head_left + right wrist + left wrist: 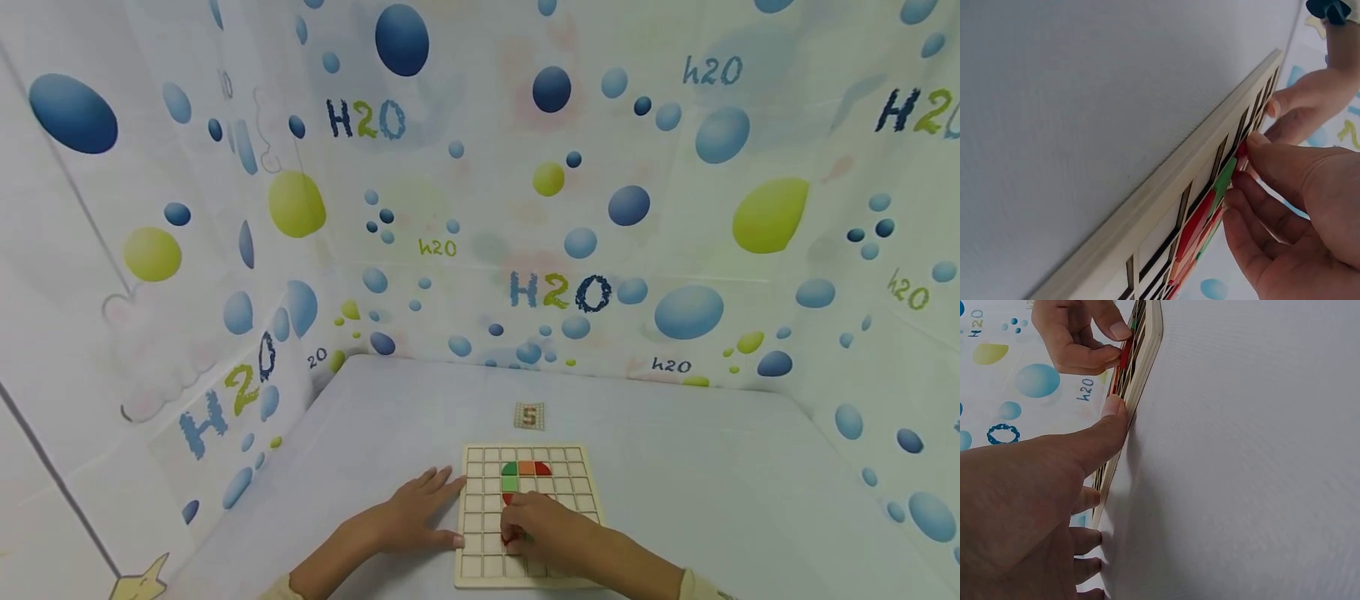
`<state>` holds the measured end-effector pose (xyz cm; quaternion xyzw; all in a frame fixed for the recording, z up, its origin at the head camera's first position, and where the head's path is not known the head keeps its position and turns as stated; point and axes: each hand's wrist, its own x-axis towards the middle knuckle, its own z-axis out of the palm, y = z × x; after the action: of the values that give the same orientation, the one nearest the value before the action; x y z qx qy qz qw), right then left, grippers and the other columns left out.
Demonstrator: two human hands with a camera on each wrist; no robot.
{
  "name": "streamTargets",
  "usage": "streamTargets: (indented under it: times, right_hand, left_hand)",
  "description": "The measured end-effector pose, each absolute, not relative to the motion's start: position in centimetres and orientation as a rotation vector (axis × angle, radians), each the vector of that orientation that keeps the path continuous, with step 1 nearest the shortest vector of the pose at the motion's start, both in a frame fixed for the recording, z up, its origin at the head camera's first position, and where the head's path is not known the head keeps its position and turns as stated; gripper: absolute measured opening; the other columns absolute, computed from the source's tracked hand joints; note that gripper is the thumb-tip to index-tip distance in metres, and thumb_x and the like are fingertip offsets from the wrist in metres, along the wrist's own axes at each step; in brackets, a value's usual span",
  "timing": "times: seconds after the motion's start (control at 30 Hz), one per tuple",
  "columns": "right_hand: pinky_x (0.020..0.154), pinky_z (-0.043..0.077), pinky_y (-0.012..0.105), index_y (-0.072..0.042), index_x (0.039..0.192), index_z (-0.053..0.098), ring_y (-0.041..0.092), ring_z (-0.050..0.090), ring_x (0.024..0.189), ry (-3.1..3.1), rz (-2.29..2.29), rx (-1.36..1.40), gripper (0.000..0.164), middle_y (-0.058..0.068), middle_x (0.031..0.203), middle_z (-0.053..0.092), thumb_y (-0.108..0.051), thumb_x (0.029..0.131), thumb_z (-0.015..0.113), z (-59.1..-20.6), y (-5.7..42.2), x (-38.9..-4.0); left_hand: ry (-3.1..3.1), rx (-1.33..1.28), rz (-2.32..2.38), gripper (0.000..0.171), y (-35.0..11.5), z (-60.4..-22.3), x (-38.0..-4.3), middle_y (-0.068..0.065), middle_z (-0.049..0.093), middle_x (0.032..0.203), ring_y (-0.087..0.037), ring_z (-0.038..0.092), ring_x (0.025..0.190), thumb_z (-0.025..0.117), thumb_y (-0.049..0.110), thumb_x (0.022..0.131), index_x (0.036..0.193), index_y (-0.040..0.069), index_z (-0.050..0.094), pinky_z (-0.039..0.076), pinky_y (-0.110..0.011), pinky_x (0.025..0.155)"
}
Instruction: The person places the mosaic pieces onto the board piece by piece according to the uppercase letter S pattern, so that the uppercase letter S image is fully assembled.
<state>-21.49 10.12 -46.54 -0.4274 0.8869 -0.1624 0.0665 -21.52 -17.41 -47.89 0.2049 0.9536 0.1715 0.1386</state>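
A square wooden grid board [480,573] lies on the table. My left hand [416,512] is spread along its left edge, with thumb and fingertips at the rim. My right hand [547,529] is over the board's lower middle, its thumb and fingers pinching a small red piece [1242,150] at one of the cells. Beside that piece sit a green piece [1225,178] and a larger-looking red piece [1194,226]. Higher on the grid are a dark green rounded piece [509,469], an orange square [527,468], a red rounded piece [543,470] and a light green square [510,483]. My right hand hides part of the pattern.
A small gridded card [529,416] with an S-like figure lies just beyond the board. The table [712,483] has a pale, smooth cover. White sheeting [480,183] printed with blue and yellow-green drops and H2O lettering encloses its back and sides.
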Motion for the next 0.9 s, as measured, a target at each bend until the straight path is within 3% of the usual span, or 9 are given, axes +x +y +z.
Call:
streamTargets:
  times: [0.47, 0.7, 0.9]
  right_hand:
    - [0.08, 0.053, 0.019, -0.027, 0.093, 0.069, -0.005, 0.048, 0.084, 2.771, -0.417, -1.28, 0.014, -0.021, 0.091, 0.055, -0.023, 0.095, 0.082, -46.7, 10.6, -21.0]
    - [0.071, 0.044, 0.022, -0.027, 0.093, 0.069, -0.004, 0.047, 0.081, 2.806, -0.376, -1.291, 0.015, -0.018, 0.091, 0.057, -0.026, 0.093, 0.084, -46.4, 11.1, -21.1]
    - [0.074, 0.038, 0.028, -0.03, 0.093, 0.071, -0.003, 0.053, 0.087, 2.784, -0.394, -1.212, 0.01, -0.019, 0.096, 0.058, -0.031, 0.095, 0.081, -46.1, 11.8, -21.3]
  left_hand:
    - [2.739, 0.619, 0.512, 0.093, -17.1, -47.9, -21.7, -0.019, 0.028, 0.172, -0.047, 0.024, 0.159, 0.071, 0.064, 0.093, 0.165, 0.017, 0.036, 0.026, -0.068, 0.123]
    - [2.744, 0.62, 0.504, 0.093, -17.0, -47.8, -21.8, -0.019, 0.029, 0.172, -0.046, 0.024, 0.159, 0.071, 0.064, 0.093, 0.165, 0.018, 0.036, 0.026, -0.068, 0.124]
    - [2.747, 0.611, 0.494, 0.093, -17.0, -47.8, -21.8, -0.018, 0.03, 0.172, -0.046, 0.025, 0.159, 0.073, 0.063, 0.092, 0.165, 0.018, 0.037, 0.027, -0.068, 0.123]
